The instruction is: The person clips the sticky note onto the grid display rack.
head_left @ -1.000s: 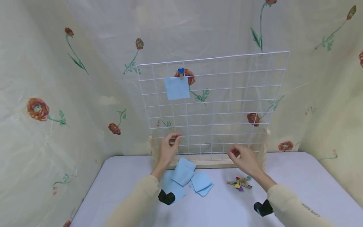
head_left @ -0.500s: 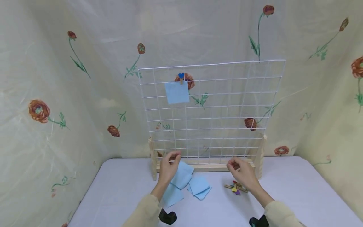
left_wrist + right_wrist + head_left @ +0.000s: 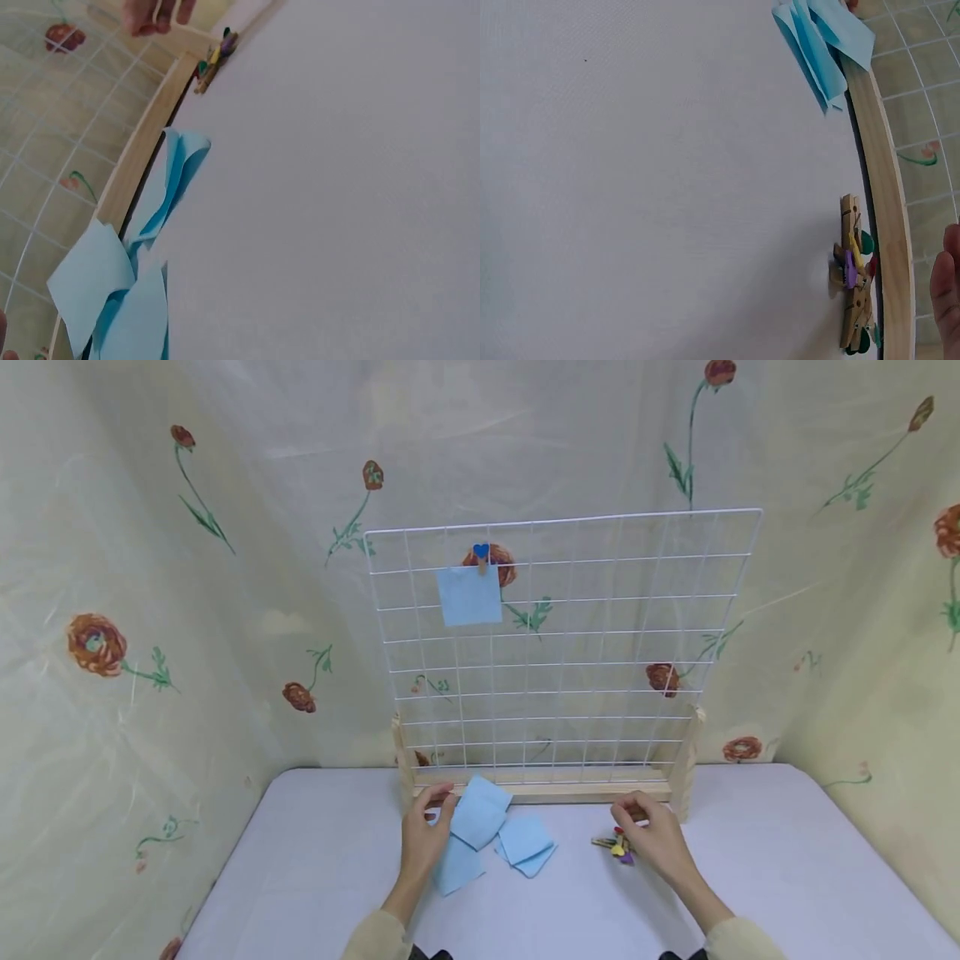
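Several light blue paper squares (image 3: 525, 843) lie overlapping on the white table, just in front of the wooden base (image 3: 570, 792) of a white wire grid (image 3: 570, 635). My left hand (image 3: 423, 837) rests at their left side, fingertips at the edge of the top sheet (image 3: 480, 817). That sheet shows bent upward (image 3: 94, 281) in the left wrist view. To the right lies a small heap of wooden clothespins (image 3: 617, 845) with coloured hearts (image 3: 853, 281). My right hand (image 3: 648, 839) hovers just right of the heap, its fingers (image 3: 946, 289) loosely curled and holding nothing.
One blue paper (image 3: 469, 596) hangs on the grid's upper left, clipped by a blue-heart peg (image 3: 481, 557). Flowered cloth (image 3: 150, 610) closes in the back and both sides. The white table (image 3: 337, 877) stretches toward me in front of the papers and pegs.
Both hands have come down from the grid's lower wires to the table. The left one now reaches the papers, and the right one sits beside the clothespins.
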`<state>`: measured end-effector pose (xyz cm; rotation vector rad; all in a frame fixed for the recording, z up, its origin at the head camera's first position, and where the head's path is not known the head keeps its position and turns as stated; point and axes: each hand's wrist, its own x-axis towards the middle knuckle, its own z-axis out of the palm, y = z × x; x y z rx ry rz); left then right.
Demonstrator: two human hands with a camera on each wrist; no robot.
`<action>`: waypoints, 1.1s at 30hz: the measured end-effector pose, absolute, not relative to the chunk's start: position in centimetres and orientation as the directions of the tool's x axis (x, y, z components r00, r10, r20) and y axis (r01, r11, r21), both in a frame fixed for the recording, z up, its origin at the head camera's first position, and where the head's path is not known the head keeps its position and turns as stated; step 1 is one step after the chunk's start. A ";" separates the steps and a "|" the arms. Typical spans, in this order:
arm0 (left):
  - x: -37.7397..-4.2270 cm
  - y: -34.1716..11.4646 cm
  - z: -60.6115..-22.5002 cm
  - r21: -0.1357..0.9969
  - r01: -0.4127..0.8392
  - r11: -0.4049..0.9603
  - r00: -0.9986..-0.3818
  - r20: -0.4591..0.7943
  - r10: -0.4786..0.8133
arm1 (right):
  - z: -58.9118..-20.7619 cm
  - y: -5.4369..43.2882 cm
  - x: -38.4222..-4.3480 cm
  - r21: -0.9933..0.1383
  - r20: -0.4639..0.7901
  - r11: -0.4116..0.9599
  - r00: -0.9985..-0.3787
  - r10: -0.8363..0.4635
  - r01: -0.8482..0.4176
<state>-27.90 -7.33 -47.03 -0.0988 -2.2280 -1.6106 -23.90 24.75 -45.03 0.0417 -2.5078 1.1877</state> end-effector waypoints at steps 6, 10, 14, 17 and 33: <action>-27.2 -8.2 -48.0 0.886 0.302 0.352 -0.895 0.390 -0.217 | -46.6 25.3 -23.0 -0.792 0.282 0.599 -0.940 0.193 -0.115; -26.6 -8.3 -49.3 0.885 0.297 0.359 -0.895 0.389 -0.219 | -47.8 25.5 -22.2 -0.851 0.281 0.508 -0.930 0.236 -0.129; -25.8 -8.2 -50.4 0.907 0.268 0.326 -0.907 0.352 -0.232 | -48.6 25.5 -21.6 -0.908 0.237 0.405 -0.929 0.284 -0.107; -25.2 -8.4 -51.1 0.908 0.271 0.318 -0.906 0.353 -0.235 | -49.0 25.3 -21.5 -0.942 0.159 0.333 -0.934 0.319 -0.047; -24.4 -9.6 -52.3 0.855 0.270 0.442 -0.927 0.355 -0.120 | -50.8 25.2 -19.2 -0.998 -0.044 0.024 -0.863 0.503 0.065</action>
